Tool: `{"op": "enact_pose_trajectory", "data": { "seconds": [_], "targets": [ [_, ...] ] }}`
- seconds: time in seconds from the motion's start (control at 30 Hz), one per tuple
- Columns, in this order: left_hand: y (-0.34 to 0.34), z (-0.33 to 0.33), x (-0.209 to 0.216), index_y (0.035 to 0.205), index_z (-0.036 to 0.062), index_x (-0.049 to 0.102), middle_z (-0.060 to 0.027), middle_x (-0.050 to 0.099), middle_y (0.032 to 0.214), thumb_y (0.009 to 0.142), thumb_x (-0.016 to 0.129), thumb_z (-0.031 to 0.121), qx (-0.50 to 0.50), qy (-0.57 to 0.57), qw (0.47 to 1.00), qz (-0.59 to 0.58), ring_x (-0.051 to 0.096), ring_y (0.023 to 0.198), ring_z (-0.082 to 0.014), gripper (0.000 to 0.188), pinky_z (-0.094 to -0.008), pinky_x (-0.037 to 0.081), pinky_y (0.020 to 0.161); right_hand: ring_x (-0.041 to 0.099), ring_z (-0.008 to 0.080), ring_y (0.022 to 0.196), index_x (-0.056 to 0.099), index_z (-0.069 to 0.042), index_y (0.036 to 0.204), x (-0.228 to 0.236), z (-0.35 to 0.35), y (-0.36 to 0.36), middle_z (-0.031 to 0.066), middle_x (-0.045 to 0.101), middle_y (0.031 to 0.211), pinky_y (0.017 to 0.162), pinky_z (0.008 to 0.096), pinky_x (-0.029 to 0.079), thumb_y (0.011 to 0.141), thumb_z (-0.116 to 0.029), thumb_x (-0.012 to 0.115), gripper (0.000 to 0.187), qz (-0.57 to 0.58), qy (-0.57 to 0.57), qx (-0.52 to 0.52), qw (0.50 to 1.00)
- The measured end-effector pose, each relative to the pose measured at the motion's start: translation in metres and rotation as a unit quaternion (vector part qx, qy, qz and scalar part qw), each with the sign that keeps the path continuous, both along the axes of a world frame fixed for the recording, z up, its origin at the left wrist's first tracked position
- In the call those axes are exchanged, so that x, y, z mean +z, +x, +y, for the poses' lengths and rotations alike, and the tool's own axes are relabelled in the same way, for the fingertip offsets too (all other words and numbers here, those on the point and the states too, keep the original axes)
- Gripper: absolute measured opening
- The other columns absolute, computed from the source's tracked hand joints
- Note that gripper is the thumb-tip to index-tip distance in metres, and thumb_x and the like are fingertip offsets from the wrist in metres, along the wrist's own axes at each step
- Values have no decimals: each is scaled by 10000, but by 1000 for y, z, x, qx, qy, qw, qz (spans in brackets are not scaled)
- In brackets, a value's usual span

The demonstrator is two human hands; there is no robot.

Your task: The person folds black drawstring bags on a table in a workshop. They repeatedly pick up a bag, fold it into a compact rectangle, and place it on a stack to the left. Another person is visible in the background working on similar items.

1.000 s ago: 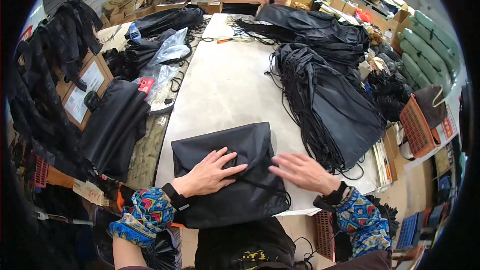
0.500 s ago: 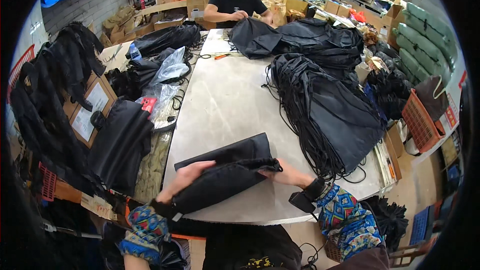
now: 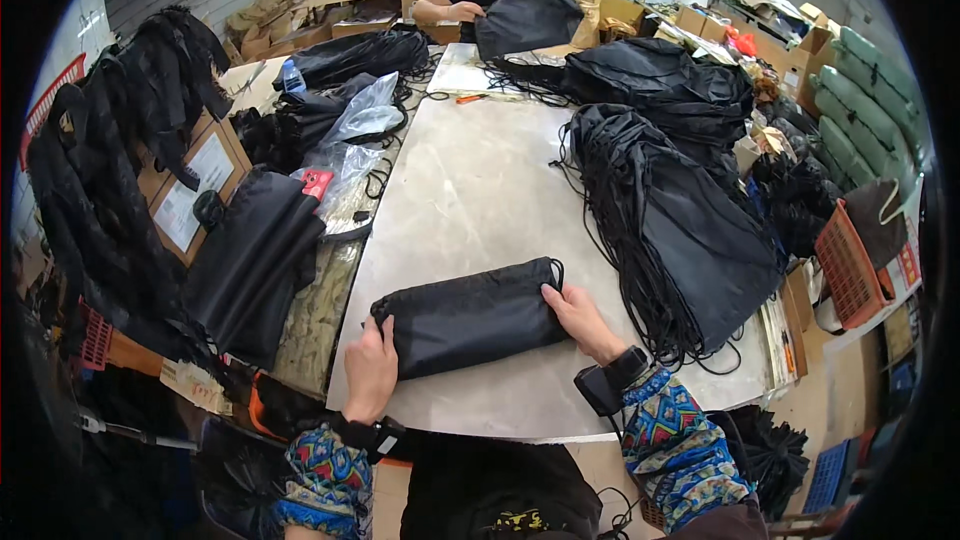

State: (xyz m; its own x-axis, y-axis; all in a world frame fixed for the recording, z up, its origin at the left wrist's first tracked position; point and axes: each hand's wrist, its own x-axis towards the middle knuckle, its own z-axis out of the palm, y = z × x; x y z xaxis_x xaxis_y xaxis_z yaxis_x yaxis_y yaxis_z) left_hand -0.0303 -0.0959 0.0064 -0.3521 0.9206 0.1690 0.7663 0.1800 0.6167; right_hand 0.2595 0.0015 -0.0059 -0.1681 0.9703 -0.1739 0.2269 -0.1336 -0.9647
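Folding status: the black, smooth-fabric bag with thin black cord [image 3: 475, 318] is doubled down into a narrow oblong and lies at the near end of the pale, smooth-topped counter [image 3: 465, 185]. The left hand [image 3: 371, 370] grips its left end; the right hand [image 3: 582, 324] grips its right end, thumb on top. The hands are well apart. The main fold appears complete; a cord loop projects at the far right corner. On the right side of the counter, the heap of loose black fabric bags with trailing cords [image 3: 690, 235] lies unfolded and, in judgement, remains to be processed.

Change from the earlier frames: one second ago the bag lay broad beneath the left hand; half a second ago its folded layers stood partly open. It is now compact and flatter.
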Motion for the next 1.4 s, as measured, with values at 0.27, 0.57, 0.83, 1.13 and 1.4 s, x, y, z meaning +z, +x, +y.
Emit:
{"op": "enact_pose_trajectory", "data": {
  "seconds": [0.27, 0.57, 0.83, 1.13, 1.4],
  "targets": [
    [38, 0, 37, 1306, -7, 473, -183, 550, 1222, 831, 650, 201, -169, 169, 925, 294, 508, 1156, -331, 548, -458, 364, 1018, 455, 121, 727, 550, 48, 853, -8, 3, -3, 42, 541, 737, 625, 360, 413, 972, -322, 528, 389, -212, 37, -18, 976],
    [83, 6, -12, 1450, 68, 350, -122, 274, 1539, 967, 446, 436, -273, -13, 938, 215, 204, 1429, -351, 614, -687, 154, 1072, 624, 368, 833, 594, 37, 998, 29, -26, -20, 227, 640, 891, 721, 460, 460, 917, -194, 560, 247, -206, 180, -101, 956],
    [70, 7, -27, 1438, -76, 284, -251, 205, 1538, 971, 415, 404, -231, -48, 961, 141, 153, 1445, -383, 682, -589, 114, 1136, 319, 348, 1381, 474, -56, 1368, 1, -29, -39, 171, 415, 1449, 1129, 500, 220, 967, -383, 460, 518, -435, 423, 171, 776],
    [5, -19, -11, 1398, -58, 321, -246, 435, 1358, 845, 667, 187, 79, 37, 991, 106, 427, 1247, -392, 697, -497, 332, 1045, 153, 377, 1441, 403, -54, 1426, 0, -30, -42, 236, 213, 1536, 1115, 619, 108, 940, -518, 457, 674, -461, 320, 149, 814],
    [-19, -13, 25, 1175, -71, 534, -114, 640, 1027, 757, 756, 90, 69, -136, 805, -573, 624, 895, -184, 500, -336, 507, 792, 200, 360, 1433, 399, -64, 1435, -5, -30, -36, 227, 265, 1524, 1129, 592, 112, 933, -520, 469, 682, -463, 336, 148, 807]
  ]
}}
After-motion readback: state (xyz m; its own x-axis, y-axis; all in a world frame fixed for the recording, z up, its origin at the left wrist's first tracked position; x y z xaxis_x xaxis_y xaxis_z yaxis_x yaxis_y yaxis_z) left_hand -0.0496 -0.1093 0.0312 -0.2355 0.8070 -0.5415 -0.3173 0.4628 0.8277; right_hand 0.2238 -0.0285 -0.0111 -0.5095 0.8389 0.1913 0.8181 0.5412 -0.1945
